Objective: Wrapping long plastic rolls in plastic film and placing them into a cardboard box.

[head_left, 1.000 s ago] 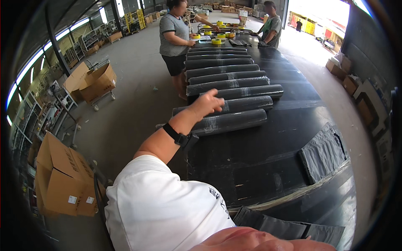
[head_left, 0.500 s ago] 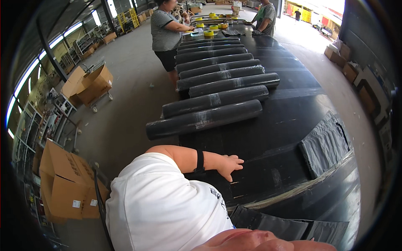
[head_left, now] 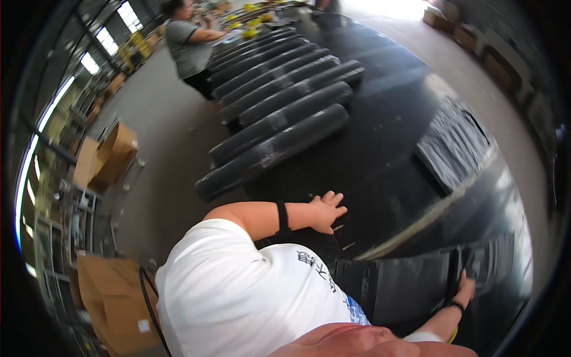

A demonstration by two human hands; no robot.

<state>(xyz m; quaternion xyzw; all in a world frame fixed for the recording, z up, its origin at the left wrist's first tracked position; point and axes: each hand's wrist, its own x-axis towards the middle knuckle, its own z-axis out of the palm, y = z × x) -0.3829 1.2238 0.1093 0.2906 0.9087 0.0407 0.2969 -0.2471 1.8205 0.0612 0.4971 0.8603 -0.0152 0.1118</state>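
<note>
My left hand (head_left: pixel 326 211) lies flat with fingers spread on the long black table (head_left: pixel 386 149), a black band on its wrist. It holds nothing. The nearest black wrapped roll (head_left: pixel 270 153) lies a short way beyond it, first in a row of several such rolls (head_left: pixel 285 83) running up the table. My right hand (head_left: pixel 464 290) is at the lower right, pressed against a black sheet (head_left: pixel 410 285) at the table's near end; its fingers are partly hidden and I cannot tell if they grip the sheet.
A stack of black flat bags (head_left: pixel 455 143) lies on the table's right side. A person in a striped shirt (head_left: pixel 190 47) stands at the table's far left. Cardboard boxes (head_left: pixel 110 157) and metal racks (head_left: pixel 65 238) line the concrete floor on the left.
My left hand came back from the nearest roll and settled flat on the table near my body. The view tilted, and my right hand came into sight at the lower right.
</note>
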